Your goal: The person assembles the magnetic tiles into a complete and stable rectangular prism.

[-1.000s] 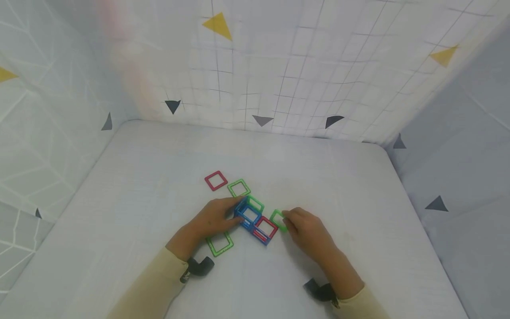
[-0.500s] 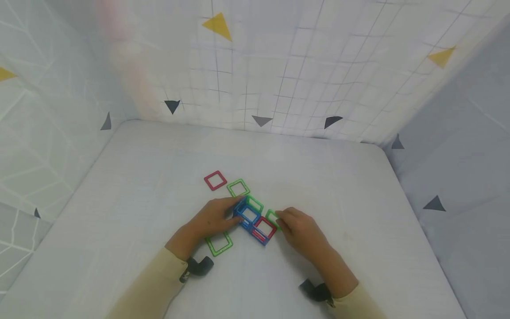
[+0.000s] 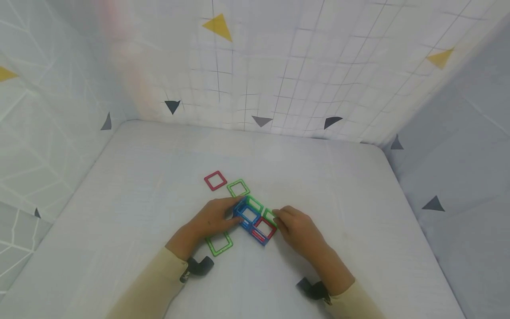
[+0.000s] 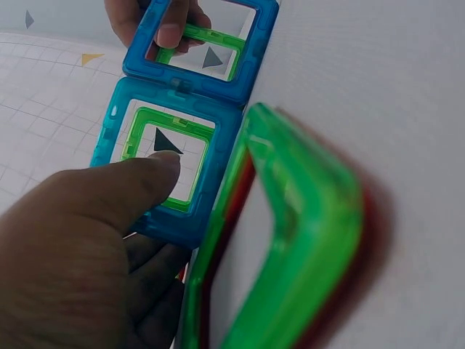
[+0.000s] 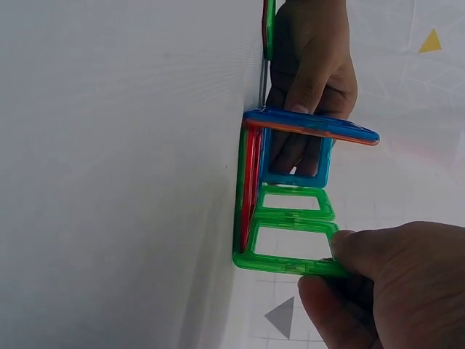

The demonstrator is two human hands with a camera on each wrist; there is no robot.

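Note:
In the head view, my left hand [image 3: 213, 218] holds the left end of a joined frame of magnetic tiles. Its thumb presses a blue square tile [image 4: 105, 131] in the left wrist view, and its other fingers lie behind. Two blue tiles stand side by side along the front, and a red tile [image 3: 257, 221] lies flat as part of the base. My right hand [image 3: 299, 228] pinches a green square tile [image 5: 280, 262] between thumb and fingers. That tile stands upright at the base's far edge, beside another upright green tile [image 5: 294, 190].
A loose red tile [image 3: 210, 185] and a green tile [image 3: 235, 181] lie behind the structure. Another green tile [image 3: 225, 250] lies beside my left wrist. Both wrists carry black devices, one at the left [image 3: 201, 266]. Patterned cloth walls surround the white table [image 3: 338, 177].
My right hand has moved left with the green tile, bringing it from apart to the far edge of the red tile. My left hand stays in place on the structure.

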